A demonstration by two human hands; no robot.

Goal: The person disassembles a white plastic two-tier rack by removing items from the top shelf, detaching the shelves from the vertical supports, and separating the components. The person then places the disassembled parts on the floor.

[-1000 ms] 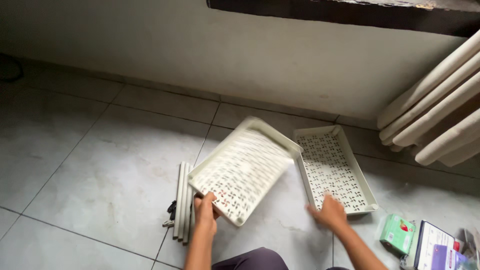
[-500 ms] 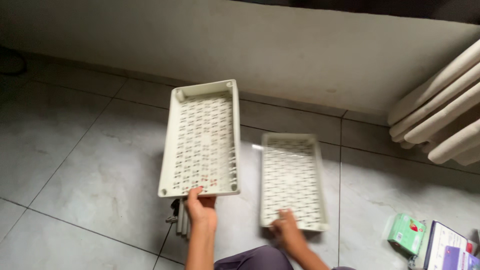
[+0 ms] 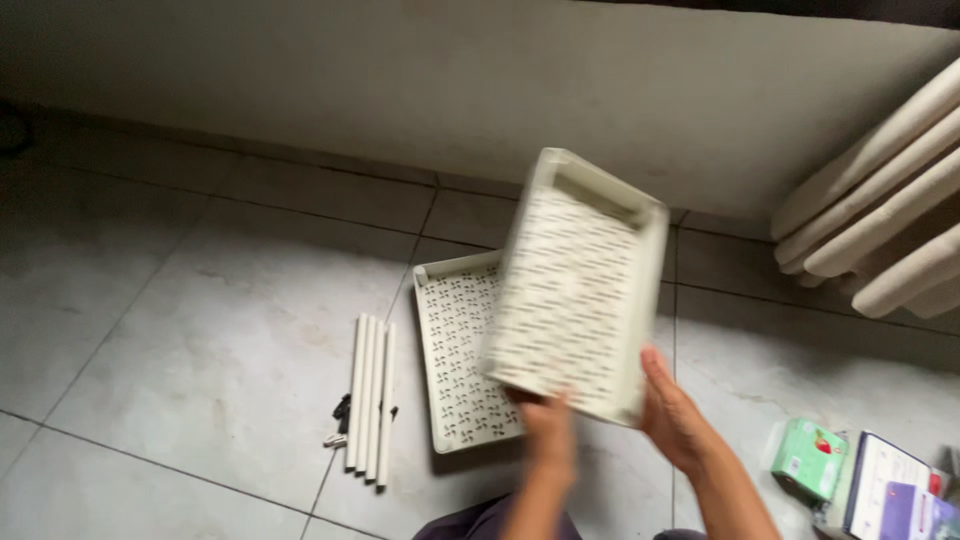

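From the head view, both hands clamp one perforated cream tray [image 3: 580, 290], tilted in the air: the left hand [image 3: 548, 440] under its near edge, the right hand [image 3: 675, 415] on the near corner. It looks light, stiff and smooth-rimmed, so the rim is the best hold. A second tray [image 3: 455, 350] lies flat just beyond the left hand. A small green box [image 3: 808, 458] and dark-edged booklets [image 3: 895, 490] lie right of the right hand.

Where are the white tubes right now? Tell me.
In the head view the tubes lie bundled on the floor, left of the flat tray and of the left hand.
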